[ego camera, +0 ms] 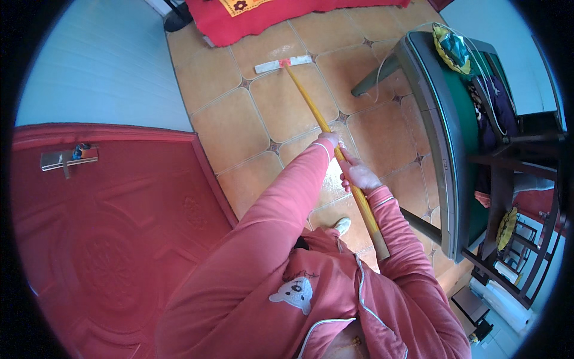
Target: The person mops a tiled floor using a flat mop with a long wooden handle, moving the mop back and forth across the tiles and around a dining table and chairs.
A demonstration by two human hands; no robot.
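Both hands hold the yellow wooden handle of a long floor tool, which slants up and left across the view. My left hand wraps it further forward, and my right hand grips it just behind. The blunt butt of the handle lies by my right forearm. At the far end, a narrow white bar-shaped head with a red middle rests on the tan tiled floor. Whether this head is a mop or a squeegee cannot be told. Some tiles near my hands look shiny.
At left stands a red panelled door with a metal handle. A red cloth hangs at the top. On the right, a green-topped table with grey legs carries a yellow-rimmed item, cables and dark wooden furniture.
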